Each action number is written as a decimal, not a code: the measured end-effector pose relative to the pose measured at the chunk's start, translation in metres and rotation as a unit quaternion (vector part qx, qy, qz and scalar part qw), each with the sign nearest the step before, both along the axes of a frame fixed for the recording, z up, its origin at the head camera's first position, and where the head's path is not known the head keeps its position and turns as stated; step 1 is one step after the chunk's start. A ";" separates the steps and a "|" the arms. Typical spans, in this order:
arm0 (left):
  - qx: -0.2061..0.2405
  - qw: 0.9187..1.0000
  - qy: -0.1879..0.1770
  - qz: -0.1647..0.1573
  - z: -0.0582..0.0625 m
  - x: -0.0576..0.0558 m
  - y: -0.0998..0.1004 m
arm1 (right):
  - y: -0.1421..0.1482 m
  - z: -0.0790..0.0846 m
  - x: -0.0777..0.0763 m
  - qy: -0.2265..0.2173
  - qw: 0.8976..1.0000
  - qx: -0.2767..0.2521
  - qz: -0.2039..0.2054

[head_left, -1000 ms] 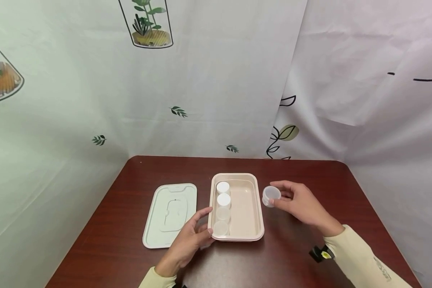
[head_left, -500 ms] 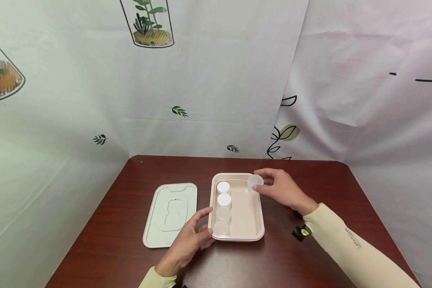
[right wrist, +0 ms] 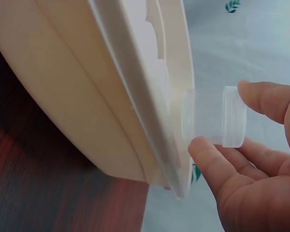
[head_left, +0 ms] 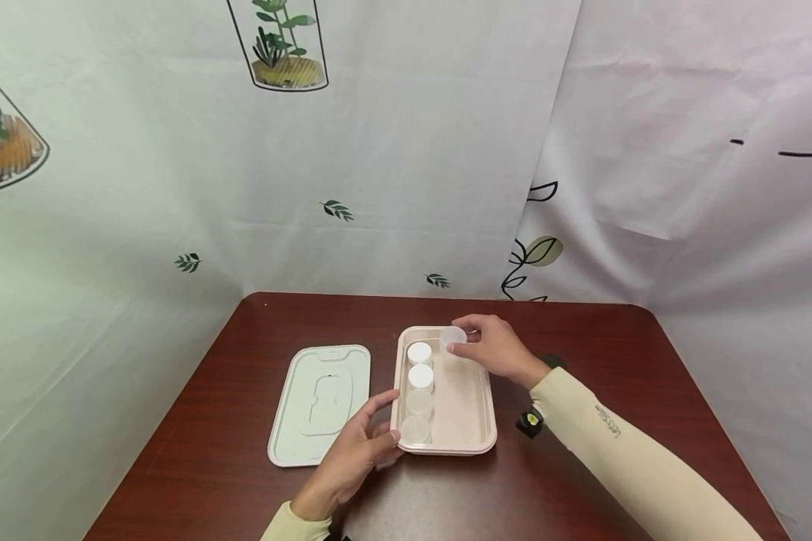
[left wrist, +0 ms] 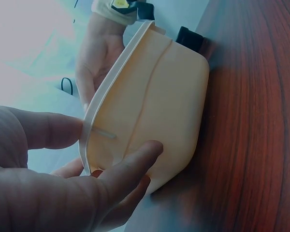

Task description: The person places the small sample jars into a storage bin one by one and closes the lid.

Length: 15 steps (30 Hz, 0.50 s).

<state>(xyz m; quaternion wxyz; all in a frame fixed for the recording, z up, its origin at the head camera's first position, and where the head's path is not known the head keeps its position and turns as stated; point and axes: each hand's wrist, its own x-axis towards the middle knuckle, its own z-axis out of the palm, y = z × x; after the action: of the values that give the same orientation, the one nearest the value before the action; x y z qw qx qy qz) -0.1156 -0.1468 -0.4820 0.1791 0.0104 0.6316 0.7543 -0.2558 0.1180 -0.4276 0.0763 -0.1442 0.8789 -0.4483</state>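
Note:
A beige plastic storage box (head_left: 486, 406) stands uncovered on the table. Along its left side, several small round jars run in a column; the far ones have bright white tops, like this jar (head_left: 420, 377), and the near ones look translucent, like this jar (head_left: 416, 430). My left hand (head_left: 355, 447) holds the box's left side, thumb and a finger at the rim, other fingers against the outer wall (left wrist: 176, 111). Between thumb and fingers, my right hand (head_left: 497, 347) pinches a clear plastic jar (right wrist: 208, 116) with a ribbed screw lid, over the box's far end.
A pale flat lid (head_left: 298, 409) lies on the dark red wooden table (head_left: 582, 330) left of the box. Behind the table hangs a white cloth (head_left: 406, 150) printed with leaves.
My right hand has carried the clear jar from the right of the box leftward and away, over the box's far end. The left hand has stayed at the rim.

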 end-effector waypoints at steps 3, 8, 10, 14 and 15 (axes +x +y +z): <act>0.001 1.000 -0.001 0.000 0.000 0.000 0.000 | -0.008 -0.005 -0.004 -0.001 1.000 0.009 -0.005; 0.006 1.000 -0.001 -0.001 -0.001 -0.001 0.000 | -0.019 -0.011 -0.007 -0.001 1.000 0.021 -0.003; 0.009 1.000 -0.001 -0.001 -0.002 -0.001 0.000 | -0.023 -0.013 -0.008 -0.005 1.000 0.026 -0.002; 0.013 1.000 0.000 -0.004 -0.002 -0.001 -0.001 | -0.029 -0.015 -0.009 -0.002 0.999 0.054 -0.010; 0.014 1.000 0.001 -0.004 -0.002 -0.001 -0.001 | -0.030 -0.015 -0.009 0.001 0.998 0.064 -0.012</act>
<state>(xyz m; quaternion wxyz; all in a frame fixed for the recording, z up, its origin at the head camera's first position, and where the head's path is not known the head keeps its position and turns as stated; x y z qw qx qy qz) -0.1164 -0.1475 -0.4845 0.1818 0.0161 0.6207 0.7625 -0.2646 0.0879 -0.4425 0.0795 -0.1288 0.9073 -0.3923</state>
